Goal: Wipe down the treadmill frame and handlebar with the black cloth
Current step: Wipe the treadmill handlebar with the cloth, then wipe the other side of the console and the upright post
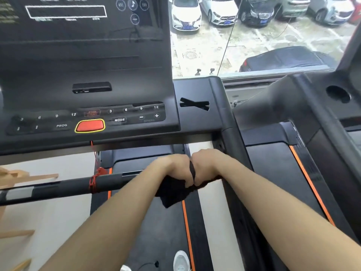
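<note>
The left hand (172, 168) and right hand (205, 166) are gripping the black cloth (173, 193), knuckles touching. Cloth and hands are hiding that end of the handlebar (68, 185).

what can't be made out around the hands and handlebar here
Head view only:
- handlebar, right end: covered by the left hand, right hand and black cloth.
- How far the cloth wraps the bar: hidden under both hands.
- console text: blurred, cut by the top edge.
- white shoe: cut by the bottom edge.
</note>
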The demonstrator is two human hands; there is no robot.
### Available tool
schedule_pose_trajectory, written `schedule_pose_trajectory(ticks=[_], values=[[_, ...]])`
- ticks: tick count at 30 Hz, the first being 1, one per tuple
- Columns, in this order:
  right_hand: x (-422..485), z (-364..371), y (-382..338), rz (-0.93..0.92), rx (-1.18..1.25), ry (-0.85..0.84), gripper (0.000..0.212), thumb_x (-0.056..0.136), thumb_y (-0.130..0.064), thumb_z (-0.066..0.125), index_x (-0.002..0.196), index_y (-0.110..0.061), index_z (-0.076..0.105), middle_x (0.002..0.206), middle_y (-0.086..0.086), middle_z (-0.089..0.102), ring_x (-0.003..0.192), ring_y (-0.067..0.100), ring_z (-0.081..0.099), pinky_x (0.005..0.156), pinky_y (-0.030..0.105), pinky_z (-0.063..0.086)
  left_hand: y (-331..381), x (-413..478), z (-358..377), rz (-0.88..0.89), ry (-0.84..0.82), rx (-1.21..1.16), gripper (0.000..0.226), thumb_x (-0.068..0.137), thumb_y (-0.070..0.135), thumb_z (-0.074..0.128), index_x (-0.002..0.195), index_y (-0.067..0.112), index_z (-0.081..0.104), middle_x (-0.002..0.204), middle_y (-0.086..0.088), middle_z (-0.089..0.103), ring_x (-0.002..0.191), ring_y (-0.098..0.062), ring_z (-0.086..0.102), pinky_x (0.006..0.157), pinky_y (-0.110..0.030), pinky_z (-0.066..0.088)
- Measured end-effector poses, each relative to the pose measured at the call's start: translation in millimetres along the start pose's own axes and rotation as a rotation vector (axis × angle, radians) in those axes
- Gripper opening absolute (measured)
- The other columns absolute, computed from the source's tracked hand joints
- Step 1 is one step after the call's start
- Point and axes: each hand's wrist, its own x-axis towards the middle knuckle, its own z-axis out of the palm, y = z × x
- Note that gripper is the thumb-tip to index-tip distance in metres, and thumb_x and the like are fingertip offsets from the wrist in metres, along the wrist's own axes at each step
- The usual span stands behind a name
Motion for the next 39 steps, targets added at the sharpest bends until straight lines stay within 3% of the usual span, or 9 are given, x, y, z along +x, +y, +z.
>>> schedule_pose_trajectory(ticks=[4, 11, 17, 20, 23, 26, 30, 35, 39], values=[[3.2, -2.9, 2.8, 0.020, 0.073, -0.101, 0.029, 0.066, -0.041, 0.078, 0.085, -0.021, 0.069, 0.073, -0.004, 0.068, 0.069, 0.019, 0.067, 0.057, 0.029, 0.051, 0.4, 2.1, -5.5, 0.001, -0.044, -0.061, 0.022, 0.065, 0.029, 0.081, 0.082, 0.023, 0.069, 0.082, 0.002, 0.069, 0.072, -0.017, 0.065, 0.064, -0.029, 0.051], [-8.4, 73.2, -9.8, 0.081, -0.220, 0.941, 0.020, 0.062, -0.002, 0.063, 0.068, -0.017, 0.052, 0.061, 0.002, 0.053, 0.056, 0.028, 0.052, 0.055, 0.036, 0.036, -2.9, -3.2, 68.2, 0.046, 0.910, 0.537, 0.023, 0.061, 0.014, 0.077, 0.071, 0.019, 0.057, 0.060, -0.001, 0.062, 0.048, -0.025, 0.060, 0.045, -0.030, 0.037], [4.4, 83.1, -5.9, 0.135, -0.329, 1.187, 0.021, 0.070, 0.001, 0.059, 0.065, -0.018, 0.050, 0.059, 0.002, 0.049, 0.054, 0.026, 0.046, 0.057, 0.036, 0.035, -2.9, -1.6, 61.5, 0.042, 0.886, 0.533, 0.024, 0.067, 0.020, 0.073, 0.075, 0.021, 0.050, 0.064, 0.003, 0.063, 0.051, -0.024, 0.059, 0.049, -0.028, 0.031], [-2.0, 71.2, -9.3, 0.095, -0.265, 1.028, 0.016, 0.061, -0.007, 0.065, 0.065, -0.018, 0.055, 0.059, 0.002, 0.056, 0.053, 0.027, 0.054, 0.053, 0.032, 0.033, 5.5, -12.3, 35.4, 0.019, 0.509, 0.354, 0.011, 0.077, 0.028, 0.062, 0.083, 0.022, 0.054, 0.069, 0.006, 0.056, 0.067, -0.028, 0.059, 0.059, -0.032, 0.042], [-13.7, 28.6, -8.1, 0.078, -0.155, 0.394, 0.020, 0.071, -0.032, 0.070, 0.088, -0.024, 0.065, 0.078, -0.002, 0.064, 0.072, 0.026, 0.064, 0.060, 0.030, 0.038, 9.1, -12.4, 7.9, -0.025, 0.186, 0.157, 0.018, 0.070, 0.033, 0.073, 0.078, 0.025, 0.059, 0.073, 0.002, 0.062, 0.072, -0.024, 0.062, 0.062, -0.032, 0.051], [-11.9, -1.0, -6.8, 0.093, -0.079, 0.062, 0.035, 0.068, -0.045, 0.074, 0.097, -0.026, 0.067, 0.081, -0.005, 0.061, 0.076, 0.024, 0.060, 0.068, 0.032, 0.049, 11.4, -16.2, 10.4, -0.052, 0.205, 0.149, 0.027, 0.070, 0.041, 0.074, 0.088, 0.026, 0.064, 0.083, 0.002, 0.068, 0.074, -0.020, 0.063, 0.061, -0.031, 0.047], [-26.1, 25.6, -6.9, 0.062, -0.079, 0.363, 0.030, 0.076, -0.038, 0.065, 0.102, -0.024, 0.061, 0.097, -0.002, 0.069, 0.090, 0.026, 0.065, 0.075, 0.036, 0.049, 4.0, -43.1, 43.7, -0.002, 0.554, 0.301, 0.043, 0.073, 0.040, 0.067, 0.111, 0.024, 0.053, 0.103, 0.002, 0.067, 0.094, -0.025, 0.066, 0.071, -0.035, 0.046], [-57.8, 64.3, -10.6, -0.019, 0.036, 0.529, 0.079, 0.075, -0.046, 0.060, 0.145, -0.014, 0.043, 0.141, 0.005, 0.052, 0.131, 0.027, 0.045, 0.119, 0.044, 0.021, -5.3, -80.8, 36.5, 0.040, 0.497, 0.156, 0.067, 0.072, 0.048, 0.067, 0.135, 0.030, 0.051, 0.123, 0.006, 0.066, 0.112, -0.020, 0.062, 0.092, -0.037, 0.052], [-75.2, 55.7, -9.6, -0.025, 0.372, 0.567, 0.065, 0.076, -0.042, 0.052, 0.136, -0.019, 0.059, 0.144, 0.002, 0.056, 0.133, 0.024, 0.048, 0.118, 0.041, 0.028, -7.0, -91.8, 24.8, -0.053, 0.554, 0.055, 0.049, 0.085, 0.046, 0.055, 0.133, 0.034, 0.059, 0.123, 0.003, 0.071, 0.112, -0.026, 0.064, 0.093, -0.039, 0.053]])
